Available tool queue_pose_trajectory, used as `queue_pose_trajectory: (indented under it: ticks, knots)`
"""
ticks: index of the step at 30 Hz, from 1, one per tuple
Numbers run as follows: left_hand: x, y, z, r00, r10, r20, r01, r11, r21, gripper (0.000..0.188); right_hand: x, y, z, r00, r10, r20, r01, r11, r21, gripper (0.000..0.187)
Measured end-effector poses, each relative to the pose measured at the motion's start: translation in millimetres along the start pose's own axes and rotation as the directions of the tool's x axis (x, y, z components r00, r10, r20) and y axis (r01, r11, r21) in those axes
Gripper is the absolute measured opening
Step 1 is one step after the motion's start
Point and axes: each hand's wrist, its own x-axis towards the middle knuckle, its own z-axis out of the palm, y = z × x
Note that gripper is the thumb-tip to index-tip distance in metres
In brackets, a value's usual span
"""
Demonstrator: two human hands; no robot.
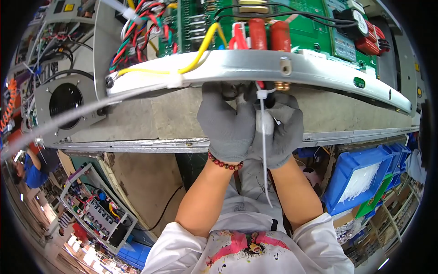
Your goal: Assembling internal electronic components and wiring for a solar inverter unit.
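Observation:
Both my hands wear grey gloves and meet beneath the front rail [219, 64] of a metal chassis. My left hand [226, 121] is curled, its fingertips by dark parts under the rail. Closed beside it is my right hand [283, 130], near a brass bolt [282, 86]. What the fingertips of either hand hold is hidden. Between the hands a white cable tie [263, 141] hangs, its head just below the rail at a red wire. A second cable tie [174, 80] sits on the rail by a yellow wire [198, 57], its long tail stretching left, blurred.
Green circuit boards [305, 32] with red cylindrical parts fill the chassis. Twisted wires [141, 27] bunch at its left. A panel with a black fan [68, 105] stands on the bench [173, 114]. Blue bins [360, 180] are at lower right; an open-framed unit [98, 210] is at lower left.

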Motion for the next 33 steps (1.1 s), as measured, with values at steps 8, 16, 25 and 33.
queue_pose_trajectory:
  ticks: [8,16,25,33]
  knots:
    - [-7.0,-1.0,3.3,0.991,-0.088,-0.105,0.107,0.976,0.190,0.020,10.3,3.5,-10.7,0.967,-0.045,0.251,0.113,0.958,-0.264,0.011]
    - [10.8,9.1,-48.6,0.874,-0.015,0.485,-0.015,0.998,0.059,0.021,10.7,13.6,-13.4,0.972,-0.073,0.225,0.113,0.979,-0.170,0.014]
    - [33.8,15.9,-58.8,0.747,-0.010,0.665,-0.136,0.976,0.168,0.017,33.0,9.7,-39.6,0.908,-0.010,0.419,0.072,0.989,-0.133,0.009]
    - [30.2,9.1,-47.9,0.736,0.364,0.571,-0.504,0.858,0.103,0.014,42.7,11.2,-42.4,0.852,0.034,0.522,-0.005,0.998,-0.057,0.008]
